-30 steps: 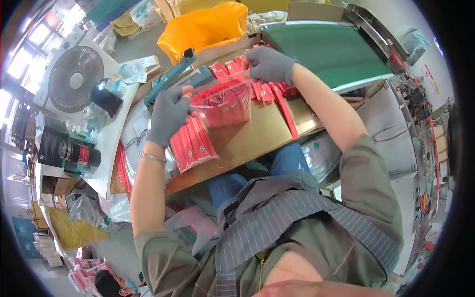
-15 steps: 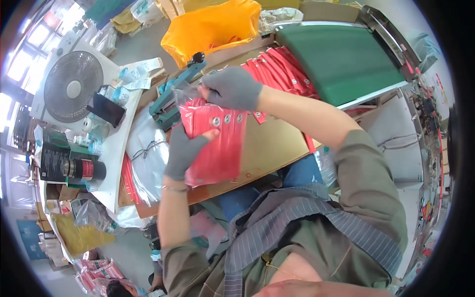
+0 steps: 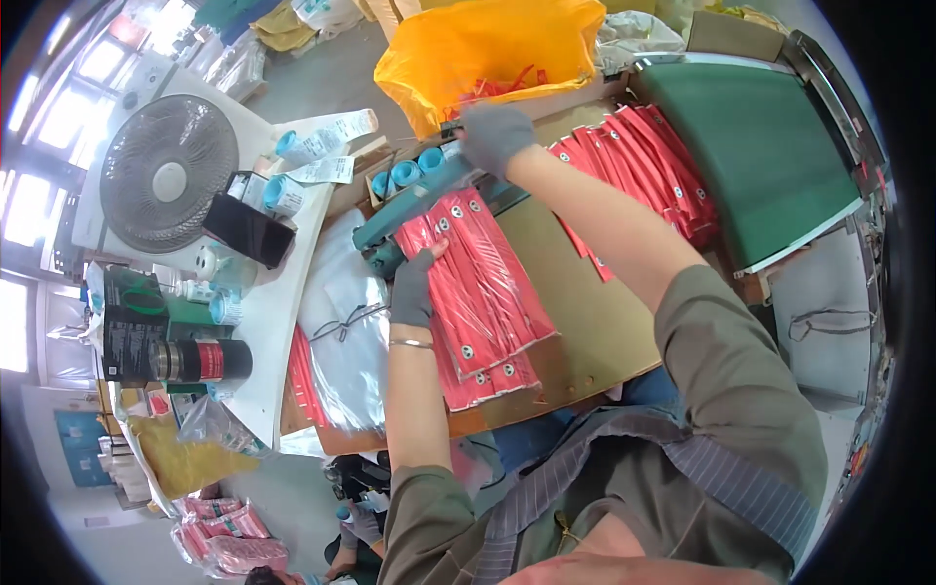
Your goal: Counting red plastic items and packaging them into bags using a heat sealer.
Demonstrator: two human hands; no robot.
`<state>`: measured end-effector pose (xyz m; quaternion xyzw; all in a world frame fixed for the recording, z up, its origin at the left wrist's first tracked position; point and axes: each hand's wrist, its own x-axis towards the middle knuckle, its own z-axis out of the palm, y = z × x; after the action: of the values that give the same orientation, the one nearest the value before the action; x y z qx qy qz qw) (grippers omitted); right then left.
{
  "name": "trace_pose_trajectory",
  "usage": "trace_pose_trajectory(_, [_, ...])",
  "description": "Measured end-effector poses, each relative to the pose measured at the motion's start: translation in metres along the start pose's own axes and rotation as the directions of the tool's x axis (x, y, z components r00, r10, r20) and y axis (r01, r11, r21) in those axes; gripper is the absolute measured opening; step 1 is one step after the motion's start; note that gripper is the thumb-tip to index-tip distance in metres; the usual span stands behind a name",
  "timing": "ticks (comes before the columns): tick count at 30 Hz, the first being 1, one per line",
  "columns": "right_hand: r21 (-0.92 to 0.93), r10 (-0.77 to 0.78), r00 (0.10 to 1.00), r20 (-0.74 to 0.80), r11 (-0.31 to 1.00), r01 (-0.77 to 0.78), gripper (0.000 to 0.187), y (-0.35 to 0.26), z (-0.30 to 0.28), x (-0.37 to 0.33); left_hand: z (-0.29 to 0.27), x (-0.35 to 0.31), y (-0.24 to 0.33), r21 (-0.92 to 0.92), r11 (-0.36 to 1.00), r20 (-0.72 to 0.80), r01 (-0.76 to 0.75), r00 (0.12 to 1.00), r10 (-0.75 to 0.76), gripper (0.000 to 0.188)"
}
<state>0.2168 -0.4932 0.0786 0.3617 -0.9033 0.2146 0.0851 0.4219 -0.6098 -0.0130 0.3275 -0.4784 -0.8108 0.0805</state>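
Red strips (image 3: 466,244) in glossy film (image 3: 507,302) lie in left fingers (image 3: 438,250) — right fingers (image 3: 472,135) too blurred to tell.

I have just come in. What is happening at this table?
A person's gloved left hand touches a clear bag of red packets, its upper end at a long teal bar tool. The gloved right hand is at that tool's far end; its exact grip is unclear. More red packets lie to the right, beside a green surface.

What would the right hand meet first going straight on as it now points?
Probably the yellow bag, ahead and to the left of the right hand; depth is unclear, so the hand might pass above it.
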Motion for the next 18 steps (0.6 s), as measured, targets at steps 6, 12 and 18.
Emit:
trace_pose_trajectory(6, [0.076, 0.024, 0.993, -0.116, 0.997, -0.015, 0.015, 0.014, 0.035, -0.009, 0.005, -0.013, -0.006, 0.103, 0.988, -0.073, -0.116, 0.99, 0.124, 0.033])
trace_pose_trajectory(12, [0.185, 0.077, 0.996, -0.041, 0.98, -0.068, 0.017, 0.008, 0.026, -0.014, -0.023, 0.0, -0.014, 0.103, 0.991, -0.028, -0.082, 0.996, 0.085, 0.037])
trace_pose_trajectory(18, [0.474, 0.132, 0.978, -0.164, 0.88, -0.039, 0.064, 0.038, 0.01, -0.111, 0.007, -0.044, 0.026, 0.117, 0.992, 0.04, 0.048, 0.998, -0.053, 0.047])
